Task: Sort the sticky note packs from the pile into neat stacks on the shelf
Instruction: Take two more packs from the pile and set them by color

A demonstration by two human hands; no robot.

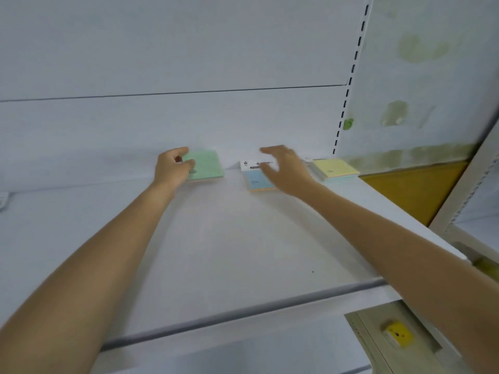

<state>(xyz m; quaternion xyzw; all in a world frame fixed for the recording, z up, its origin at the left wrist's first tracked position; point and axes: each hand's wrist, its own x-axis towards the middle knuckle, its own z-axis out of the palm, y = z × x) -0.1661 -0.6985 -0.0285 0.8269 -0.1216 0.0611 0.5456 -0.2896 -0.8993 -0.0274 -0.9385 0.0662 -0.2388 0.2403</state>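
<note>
Three sticky note packs lie in a row at the back of the white shelf (243,238). My left hand (172,168) grips the left edge of the green pack (208,166), thumb above and fingers curled on it. The blue pack (255,180), with a white header card, lies in the middle. My right hand (286,168) hovers over its right side with fingers spread, holding nothing. The yellow pack (336,168) rests at the right end of the shelf, apart from both hands.
The shelf's back panel (189,122) rises just behind the packs. A slotted upright (348,85) runs up at the right. Beyond it are a stained wall and an orange panel (413,190). A yellow object (398,336) lies lower right, below the shelf's front edge.
</note>
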